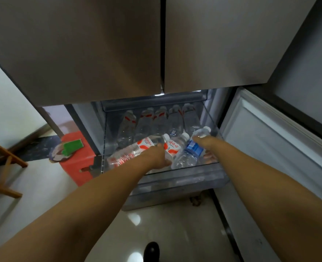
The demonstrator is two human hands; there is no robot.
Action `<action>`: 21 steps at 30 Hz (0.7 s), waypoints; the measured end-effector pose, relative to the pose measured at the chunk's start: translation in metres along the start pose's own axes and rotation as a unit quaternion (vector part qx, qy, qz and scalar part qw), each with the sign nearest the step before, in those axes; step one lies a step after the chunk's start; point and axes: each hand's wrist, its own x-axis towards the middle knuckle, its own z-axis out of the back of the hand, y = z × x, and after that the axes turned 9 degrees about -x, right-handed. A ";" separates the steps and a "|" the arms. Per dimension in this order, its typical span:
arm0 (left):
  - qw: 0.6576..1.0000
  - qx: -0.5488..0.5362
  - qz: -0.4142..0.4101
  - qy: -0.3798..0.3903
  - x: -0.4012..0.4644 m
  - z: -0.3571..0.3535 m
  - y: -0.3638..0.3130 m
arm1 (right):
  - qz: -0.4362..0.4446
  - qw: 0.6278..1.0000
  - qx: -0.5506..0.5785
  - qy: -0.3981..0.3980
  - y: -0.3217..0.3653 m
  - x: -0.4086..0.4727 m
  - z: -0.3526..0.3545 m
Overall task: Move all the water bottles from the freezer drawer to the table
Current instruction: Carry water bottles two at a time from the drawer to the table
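The clear freezer drawer is pulled out below the fridge doors. Several water bottles with red labels lie in a row at its back. In front, a red-labelled bottle lies slanted, and my left hand grips it near its neck, with the fingers mostly hidden. A second red-labelled bottle lies just to the right of that hand. My right hand curls round a blue-labelled bottle below its white cap.
The open freezer door stands at the right and the shut upper fridge doors overhang the drawer. A red stool carrying a green item sits left of the drawer, with a wooden chair farther left. My shoe is on the tiled floor.
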 end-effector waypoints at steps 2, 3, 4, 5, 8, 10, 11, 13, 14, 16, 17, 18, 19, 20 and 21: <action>1.000 0.019 0.011 0.012 0.007 -0.003 -0.003 | -0.038 0.999 0.002 0.009 0.004 0.009 -0.009; 0.999 0.038 0.013 0.019 0.010 -0.005 -0.005 | -0.048 0.999 -0.014 0.006 0.004 0.015 -0.014; 0.998 0.060 0.015 0.028 0.013 -0.008 -0.006 | -0.057 0.998 -0.032 -0.001 0.006 0.020 -0.018; 0.996 0.078 0.020 0.036 0.015 -0.010 -0.008 | -0.059 0.997 -0.046 -0.011 0.006 0.024 -0.023; 0.994 0.090 0.052 0.045 0.020 -0.015 -0.009 | -0.093 0.994 -0.022 -0.056 0.005 0.030 -0.033; 0.995 0.079 0.053 0.023 0.021 -0.019 -0.009 | -0.103 0.993 -0.016 -0.063 0.006 0.031 -0.035; 0.996 0.072 0.050 0.010 0.021 -0.021 -0.008 | -0.102 0.993 -0.001 -0.063 0.006 0.031 -0.035; 0.998 0.057 0.038 -0.016 0.022 -0.024 -0.004 | -0.104 0.991 0.038 -0.070 0.005 0.033 -0.034; 0.998 0.049 0.031 -0.023 0.022 -0.024 -0.002 | -0.106 0.990 0.052 -0.072 0.005 0.034 -0.034; 0.999 0.029 0.020 -0.020 0.023 -0.020 0.000 | -0.109 0.988 0.090 -0.069 0.002 0.034 -0.033; 1.000 0.015 0.015 -0.011 0.024 -0.016 0.001 | -0.107 0.985 0.117 -0.066 0.001 0.034 -0.032; 1.000 -0.001 0.013 -0.002 0.024 -0.013 0.001 | -0.104 0.982 0.144 -0.065 0.000 0.033 -0.032; 1.000 -0.019 0.012 0.003 0.023 -0.010 0.001 | -0.100 0.979 0.167 -0.067 -0.001 0.031 -0.029; 0.999 -0.035 0.011 0.008 0.022 -0.007 0.001 | -0.098 0.975 0.187 -0.069 -0.002 0.029 -0.027; 0.999 -0.049 0.009 0.009 0.021 -0.005 0.001 | -0.092 0.972 0.206 -0.071 -0.002 0.028 -0.025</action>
